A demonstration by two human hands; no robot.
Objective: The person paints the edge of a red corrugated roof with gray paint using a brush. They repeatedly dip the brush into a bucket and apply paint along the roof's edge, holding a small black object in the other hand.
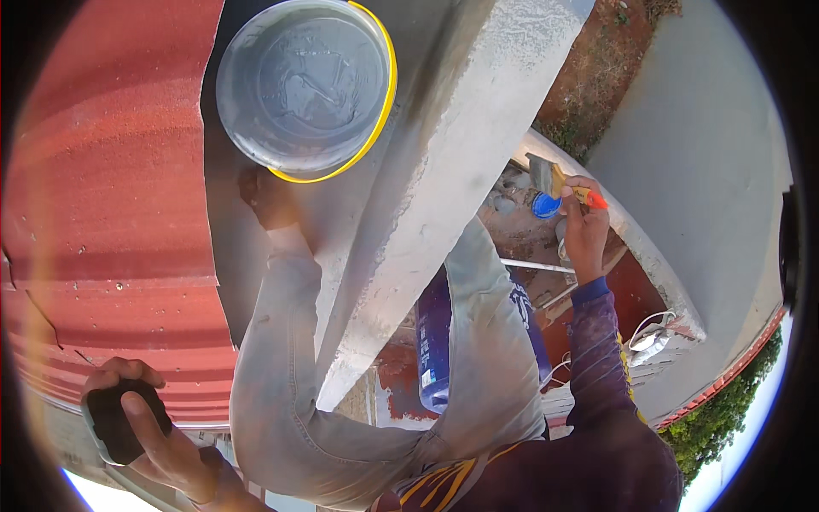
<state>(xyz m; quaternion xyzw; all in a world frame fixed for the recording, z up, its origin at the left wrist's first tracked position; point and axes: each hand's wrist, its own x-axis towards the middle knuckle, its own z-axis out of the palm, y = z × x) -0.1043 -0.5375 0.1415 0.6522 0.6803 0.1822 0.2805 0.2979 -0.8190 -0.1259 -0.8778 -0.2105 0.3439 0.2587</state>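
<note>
Head view: grey concrete beam (444, 171), red roof (111, 196)

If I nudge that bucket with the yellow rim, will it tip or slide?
The bucket looks full of grey paint, so it is probably heavy and slow to tip. It sits on a narrow concrete beam beside a foot, so a hard push might slide it off or slosh paint.

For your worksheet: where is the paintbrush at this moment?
In the head view, upper right: the right hand holds the paintbrush against the grey ledge, right of the concrete beam.
</note>
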